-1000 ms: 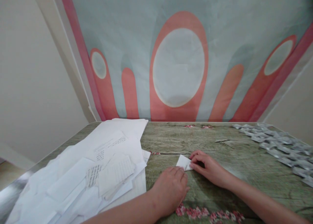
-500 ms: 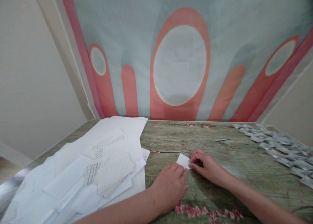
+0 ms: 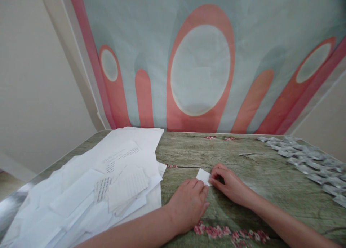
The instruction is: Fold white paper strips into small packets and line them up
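Note:
A small white piece of paper [image 3: 203, 175] lies on the wood-patterned table between my two hands. My left hand [image 3: 188, 201] rests over its near left part, fingers curled and pressed down on it. At the paper's right edge, my right hand [image 3: 225, 180] pinches it between thumb and fingertips. The fingers cover the lower part of the paper, so its full shape and any fold are hidden.
Loose white sheets and printed slips form a large pile [image 3: 81, 190] on the left. Rows of folded grey-white paper pieces [image 3: 310, 161] lie on the right. The wood-grain table [image 3: 259, 176] carries pink flower prints. Behind it hangs a patterned backdrop [image 3: 200, 71].
The camera view has shifted very slightly. Both hands stay on the small paper in nearly the same position, with only a slight movement of the fingers.

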`<state>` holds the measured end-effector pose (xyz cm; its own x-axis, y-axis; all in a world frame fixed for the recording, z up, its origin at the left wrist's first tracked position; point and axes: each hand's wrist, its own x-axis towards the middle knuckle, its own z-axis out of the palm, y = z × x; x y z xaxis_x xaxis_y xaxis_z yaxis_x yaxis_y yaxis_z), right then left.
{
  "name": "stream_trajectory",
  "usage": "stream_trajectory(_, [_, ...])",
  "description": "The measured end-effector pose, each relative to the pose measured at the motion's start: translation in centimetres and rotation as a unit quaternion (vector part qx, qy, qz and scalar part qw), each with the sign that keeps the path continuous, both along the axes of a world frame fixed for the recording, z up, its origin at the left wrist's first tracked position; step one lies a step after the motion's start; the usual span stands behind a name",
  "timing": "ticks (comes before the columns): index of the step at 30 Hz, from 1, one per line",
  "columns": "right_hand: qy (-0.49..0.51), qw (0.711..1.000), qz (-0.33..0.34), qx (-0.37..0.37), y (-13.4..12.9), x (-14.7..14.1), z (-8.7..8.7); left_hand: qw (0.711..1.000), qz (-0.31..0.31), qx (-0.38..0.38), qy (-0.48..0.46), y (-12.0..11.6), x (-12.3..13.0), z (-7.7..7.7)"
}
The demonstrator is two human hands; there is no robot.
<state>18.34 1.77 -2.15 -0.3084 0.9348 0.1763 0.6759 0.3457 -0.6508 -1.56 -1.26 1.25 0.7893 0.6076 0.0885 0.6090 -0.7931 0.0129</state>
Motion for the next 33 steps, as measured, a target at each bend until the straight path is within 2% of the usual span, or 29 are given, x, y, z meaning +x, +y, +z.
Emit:
stream_trajectory(26, [-0.009,1.000,-0.003,-0.012,0.34,0.23,-0.29,0.998,0.014,-0.044,-0.042,0.20,-0.31,0.03])
stream_trajectory(33, [-0.030,0.999,-0.016,0.008,-0.09,0.00,-0.39,0.998,0.019,-0.044,-0.039,0.26,-0.29,-0.13])
